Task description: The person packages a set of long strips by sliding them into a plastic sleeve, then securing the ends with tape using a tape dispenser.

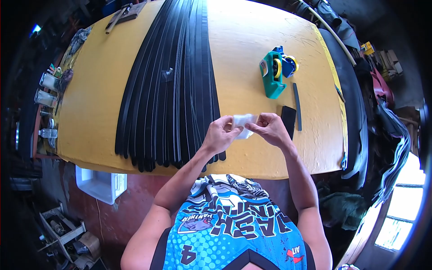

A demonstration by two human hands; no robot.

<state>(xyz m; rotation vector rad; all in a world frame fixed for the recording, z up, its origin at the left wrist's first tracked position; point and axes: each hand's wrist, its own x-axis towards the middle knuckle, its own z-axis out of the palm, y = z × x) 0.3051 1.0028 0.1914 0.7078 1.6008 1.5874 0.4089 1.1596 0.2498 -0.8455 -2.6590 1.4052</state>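
My left hand [220,134] and my right hand [271,128] both pinch a small white piece of paper or plastic [243,122], held just above the yellow table [103,90] near its front edge. Left of my hands lies a wide fan of long black strips [175,85], running from the front edge to the far end of the table. A small clear packet [167,74] rests on the strips.
A teal tape dispenser [272,74] with yellow tape stands behind my right hand. A black flat block [288,119] and a thin dark strip [297,105] lie beside it. A white bin [100,183] sits under the table at left. Tools [123,13] lie at the far end.
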